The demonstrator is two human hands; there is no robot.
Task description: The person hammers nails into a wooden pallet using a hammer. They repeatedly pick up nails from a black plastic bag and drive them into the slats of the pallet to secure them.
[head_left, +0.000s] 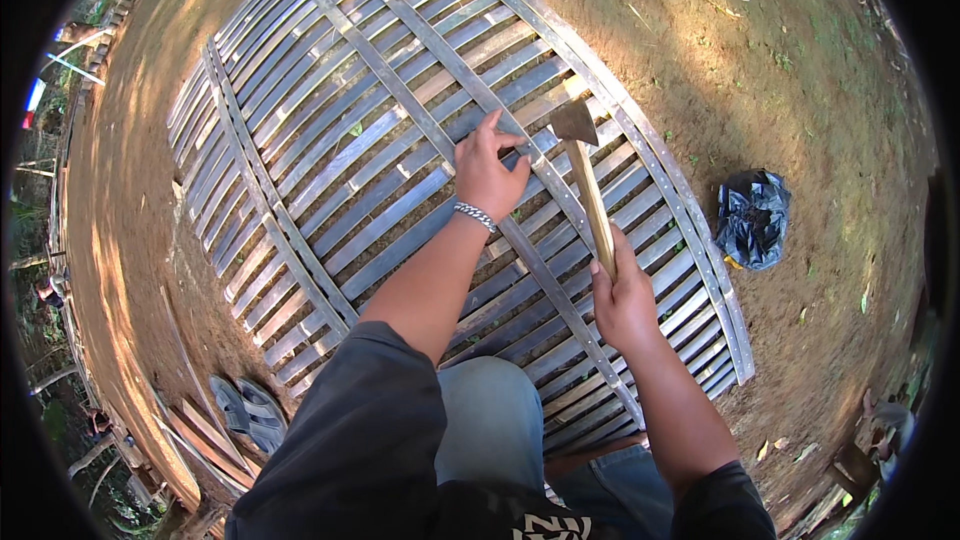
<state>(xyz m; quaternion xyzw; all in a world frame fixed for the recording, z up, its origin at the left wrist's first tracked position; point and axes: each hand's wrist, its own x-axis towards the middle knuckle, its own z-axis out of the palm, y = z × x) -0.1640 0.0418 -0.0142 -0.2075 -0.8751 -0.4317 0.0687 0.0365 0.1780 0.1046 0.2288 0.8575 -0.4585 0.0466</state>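
Note:
A large slatted panel [392, 250] of greyish wooden or bamboo strips lies on the ground beneath me, crossed by several long battens [440, 47]. My left hand [487, 168] rests on it beside a batten, thumb and index finger drawn together at the batten's edge. Whatever they pinch, if anything, is too small to make out. Gripped low on its pale wooden handle, a hatchet [590, 185] is in my right hand [625, 302]. Its dark metal head is raised above the slats, to the right of my left hand.
A black plastic bag [753, 218] sits on the bare soil right of the panel. Grey sandals [250, 414] lie at the lower left, near some loose boards [208, 443]. My knee [490, 410] is over the panel's near part.

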